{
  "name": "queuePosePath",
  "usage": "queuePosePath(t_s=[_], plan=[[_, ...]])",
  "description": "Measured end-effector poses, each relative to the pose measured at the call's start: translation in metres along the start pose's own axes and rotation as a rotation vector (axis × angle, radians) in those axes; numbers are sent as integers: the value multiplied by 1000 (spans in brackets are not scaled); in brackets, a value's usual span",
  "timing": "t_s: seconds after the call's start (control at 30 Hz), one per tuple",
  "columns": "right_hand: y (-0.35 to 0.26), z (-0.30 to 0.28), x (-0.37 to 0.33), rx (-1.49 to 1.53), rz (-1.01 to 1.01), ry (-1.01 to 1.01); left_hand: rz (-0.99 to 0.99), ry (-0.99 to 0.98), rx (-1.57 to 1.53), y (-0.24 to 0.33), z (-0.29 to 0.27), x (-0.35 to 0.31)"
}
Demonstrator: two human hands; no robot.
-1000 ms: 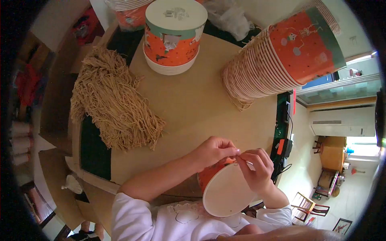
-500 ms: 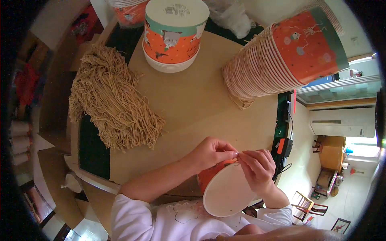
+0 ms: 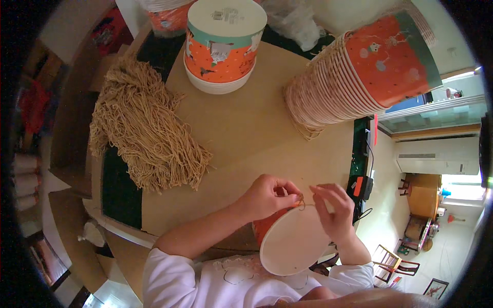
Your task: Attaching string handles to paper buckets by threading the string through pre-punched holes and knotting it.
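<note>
A paper bucket [image 3: 292,238] with an orange printed side and a pale inside rests tilted against my body at the table's near edge. My left hand [image 3: 272,197] is at its upper rim, thumb and forefinger pinched on a short tan cord [image 3: 302,204] that hangs in a small curl over the rim. Just right of it, my right hand [image 3: 335,210] is raised over the rim, its fingers stretched and apart from the cord. I see nothing in that hand. The bucket's far side is partly behind my left hand.
A thick bundle of tan cords [image 3: 149,128] lies at the left of the brown board [image 3: 257,143]. Upside-down orange buckets [image 3: 221,56] stand at the back. A long tilted stack of cord-fitted buckets [image 3: 354,72] leans at the right, near a black plug [image 3: 365,188] and cable.
My right hand has come away from my left fingertips, to the right and slightly up, and its fingers have opened. A curl of cord now shows below my left fingertips.
</note>
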State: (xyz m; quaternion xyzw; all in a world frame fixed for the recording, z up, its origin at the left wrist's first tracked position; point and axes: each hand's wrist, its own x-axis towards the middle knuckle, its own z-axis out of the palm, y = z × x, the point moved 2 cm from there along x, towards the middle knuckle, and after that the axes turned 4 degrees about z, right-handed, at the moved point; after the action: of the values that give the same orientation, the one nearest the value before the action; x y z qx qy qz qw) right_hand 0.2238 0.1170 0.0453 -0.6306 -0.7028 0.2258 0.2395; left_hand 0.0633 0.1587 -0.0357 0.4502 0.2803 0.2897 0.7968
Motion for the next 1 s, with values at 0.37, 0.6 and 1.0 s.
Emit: queuePosePath(t_s=[0.37,0.6,1.0], plan=[[8,2,19,271,318,-387,239,147,405,12,5,-8],[7,5,20,194,276,-321,218,136,263,3,-3,-5],[1,5,25,105,258,-352,233,153,334,1,-2,-1]])
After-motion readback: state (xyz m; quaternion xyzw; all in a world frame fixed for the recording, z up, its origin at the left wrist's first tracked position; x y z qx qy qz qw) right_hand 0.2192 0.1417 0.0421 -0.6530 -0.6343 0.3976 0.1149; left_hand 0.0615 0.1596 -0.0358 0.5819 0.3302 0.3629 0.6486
